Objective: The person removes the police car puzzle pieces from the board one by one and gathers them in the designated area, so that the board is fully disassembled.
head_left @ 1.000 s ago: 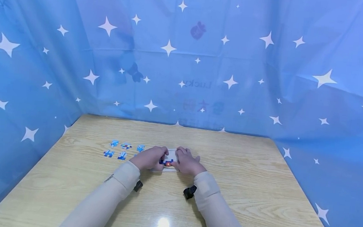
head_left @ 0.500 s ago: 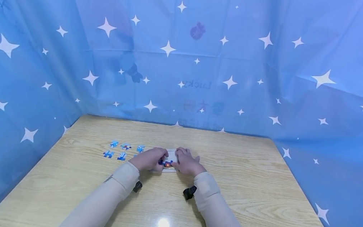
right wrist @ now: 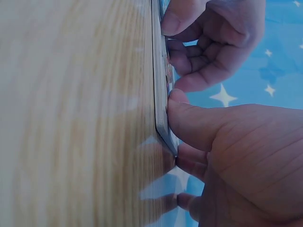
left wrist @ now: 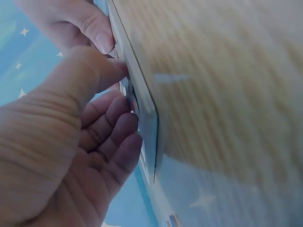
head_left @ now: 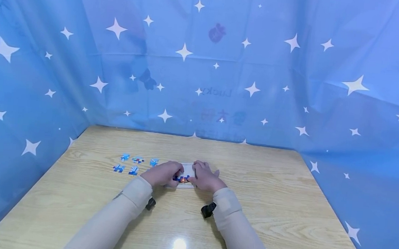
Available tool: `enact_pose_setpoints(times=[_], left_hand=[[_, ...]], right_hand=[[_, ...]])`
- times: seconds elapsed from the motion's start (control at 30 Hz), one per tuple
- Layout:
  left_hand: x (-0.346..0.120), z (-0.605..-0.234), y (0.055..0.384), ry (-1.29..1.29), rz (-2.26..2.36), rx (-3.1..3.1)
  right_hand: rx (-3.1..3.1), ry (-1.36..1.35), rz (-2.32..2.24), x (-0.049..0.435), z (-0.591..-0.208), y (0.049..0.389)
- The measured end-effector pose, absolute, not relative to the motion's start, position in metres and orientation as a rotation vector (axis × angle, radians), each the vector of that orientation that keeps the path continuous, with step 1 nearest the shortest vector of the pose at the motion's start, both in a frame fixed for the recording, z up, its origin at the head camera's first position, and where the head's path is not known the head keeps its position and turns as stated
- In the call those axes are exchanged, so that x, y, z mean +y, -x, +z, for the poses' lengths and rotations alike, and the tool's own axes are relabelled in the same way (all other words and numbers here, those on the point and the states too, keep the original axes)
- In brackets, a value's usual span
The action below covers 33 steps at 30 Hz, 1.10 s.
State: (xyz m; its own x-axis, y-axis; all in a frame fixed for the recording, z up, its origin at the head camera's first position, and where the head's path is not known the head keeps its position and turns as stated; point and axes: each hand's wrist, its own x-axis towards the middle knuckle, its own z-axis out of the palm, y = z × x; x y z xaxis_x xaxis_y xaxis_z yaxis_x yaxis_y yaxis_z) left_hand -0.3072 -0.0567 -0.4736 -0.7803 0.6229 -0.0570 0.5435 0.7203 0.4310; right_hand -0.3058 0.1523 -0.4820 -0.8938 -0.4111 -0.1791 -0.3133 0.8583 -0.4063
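A white puzzle tray (head_left: 188, 170) lies on the table between my hands, with joined blue and orange jigsaw pieces (head_left: 183, 180) along its near side. My left hand (head_left: 162, 173) reaches in from the left, thumb and curled fingers pinching a dark blue jigsaw piece at the row's left end; the fingers mostly hide it. In the left wrist view, this hand's fingertips (left wrist: 135, 116) are right at the tray's edge. My right hand (head_left: 208, 178) holds the tray's right side: its thumb (right wrist: 189, 124) presses on top while other fingers reach past the edge to the table.
Several loose blue jigsaw pieces (head_left: 133, 170) lie in two rows left of the tray, the nearest partly hidden by the left hand. The wood-grain table (head_left: 267, 209) is backed by a blue star-patterned curtain (head_left: 205, 61). Both wrists carry small black cameras.
My left fingers shift slightly at the row's left end, and more of the dark blue piece beside the orange one shows. The right hand stays in place on the tray.
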Motion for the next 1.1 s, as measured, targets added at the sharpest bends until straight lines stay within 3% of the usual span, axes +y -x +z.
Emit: enact_pose_setpoints(times=[1.1], left_hand=[[-0.083, -0.472, 0.303, -0.852, 0.751, 2.711]], right_hand=[[2.769, 0.554, -0.558, 0.152, -0.479, 0.304]])
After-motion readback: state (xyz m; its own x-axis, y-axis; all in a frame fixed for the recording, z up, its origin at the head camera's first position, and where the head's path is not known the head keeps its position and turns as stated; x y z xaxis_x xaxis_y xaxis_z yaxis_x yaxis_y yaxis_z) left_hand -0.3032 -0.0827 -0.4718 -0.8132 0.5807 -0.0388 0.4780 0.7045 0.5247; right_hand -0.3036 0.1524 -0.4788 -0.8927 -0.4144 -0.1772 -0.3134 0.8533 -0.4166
